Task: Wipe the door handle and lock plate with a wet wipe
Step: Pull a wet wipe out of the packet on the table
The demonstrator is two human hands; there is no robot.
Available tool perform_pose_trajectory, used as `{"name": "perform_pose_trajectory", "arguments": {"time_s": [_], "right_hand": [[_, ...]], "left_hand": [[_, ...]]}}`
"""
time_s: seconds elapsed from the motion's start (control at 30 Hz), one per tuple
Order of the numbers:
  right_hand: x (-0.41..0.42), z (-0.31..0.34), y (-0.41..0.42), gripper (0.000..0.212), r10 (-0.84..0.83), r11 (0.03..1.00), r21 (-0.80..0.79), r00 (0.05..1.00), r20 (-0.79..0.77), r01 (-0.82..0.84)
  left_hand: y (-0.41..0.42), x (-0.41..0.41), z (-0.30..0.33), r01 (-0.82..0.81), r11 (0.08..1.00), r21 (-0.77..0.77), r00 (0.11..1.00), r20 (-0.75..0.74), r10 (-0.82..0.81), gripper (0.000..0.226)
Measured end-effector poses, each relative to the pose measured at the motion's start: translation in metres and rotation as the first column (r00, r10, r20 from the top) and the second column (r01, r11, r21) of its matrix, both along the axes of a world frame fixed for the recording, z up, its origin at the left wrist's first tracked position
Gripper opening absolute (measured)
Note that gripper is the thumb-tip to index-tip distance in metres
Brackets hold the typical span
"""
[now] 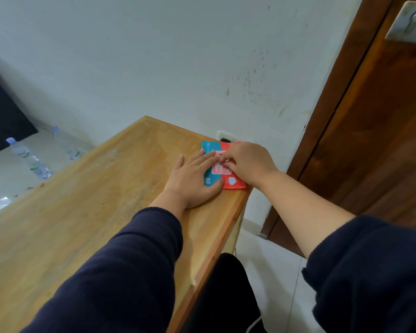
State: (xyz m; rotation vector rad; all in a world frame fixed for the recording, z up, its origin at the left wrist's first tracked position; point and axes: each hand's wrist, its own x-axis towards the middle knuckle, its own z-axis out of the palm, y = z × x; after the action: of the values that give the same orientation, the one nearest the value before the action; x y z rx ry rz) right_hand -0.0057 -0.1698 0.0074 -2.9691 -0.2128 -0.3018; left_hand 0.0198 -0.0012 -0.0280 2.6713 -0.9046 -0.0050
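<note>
A flat red and teal wet wipe pack (233,182) lies at the far right corner of the wooden table (94,212). My left hand (192,179) presses flat on the pack's teal side, fingers straight. My right hand (245,162) reaches over the red side and its fingertips pinch at the pink flap label (217,168) in the pack's middle. The metal lock plate (408,21) with its keyhole shows on the brown door (375,145) at the top right. The door handle is out of view.
A white wall stands behind the table, with a socket (223,135) just behind the pack. Two plastic water bottles (29,158) lie on the white floor to the left. The table's right edge runs beside tiled floor in front of the door.
</note>
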Motion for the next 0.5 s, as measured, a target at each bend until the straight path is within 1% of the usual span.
{"name": "perform_pose_trajectory", "arguments": {"time_s": [0.07, 0.13, 0.27, 0.4, 0.5], "right_hand": [[0.0013, 0.0016, 0.0, 0.028, 0.032, 0.998, -0.059, 0.999, 0.006, -0.031], [0.0014, 0.0, -0.0008, 0.029, 0.063, 0.995, -0.083, 0.998, 0.015, -0.061], [0.0007, -0.0056, 0.0003, 0.028, 0.057, 0.996, -0.065, 0.998, 0.018, -0.056], [0.0025, 0.0011, -0.0024, 0.026, 0.062, 0.997, -0.042, 0.998, -0.028, -0.063], [0.0026, 0.0005, -0.0011, 0.025, 0.064, 0.995, -0.072, 0.997, -0.033, -0.066]], "left_hand": [[-0.0003, 0.0005, 0.0004, -0.006, 1.0, 0.01, 1.0, -0.005, 0.006, 0.066], [-0.0006, 0.0007, 0.0005, -0.01, 1.0, 0.012, 1.0, -0.008, 0.01, 0.068], [-0.0002, 0.0013, 0.0002, -0.017, 1.0, 0.014, 1.0, -0.006, 0.017, 0.073], [-0.0002, 0.0016, -0.0006, -0.01, 1.0, 0.015, 1.0, 0.005, 0.01, 0.075], [-0.0008, 0.0028, -0.0016, -0.018, 1.0, 0.012, 1.0, 0.003, 0.018, 0.075]]}}
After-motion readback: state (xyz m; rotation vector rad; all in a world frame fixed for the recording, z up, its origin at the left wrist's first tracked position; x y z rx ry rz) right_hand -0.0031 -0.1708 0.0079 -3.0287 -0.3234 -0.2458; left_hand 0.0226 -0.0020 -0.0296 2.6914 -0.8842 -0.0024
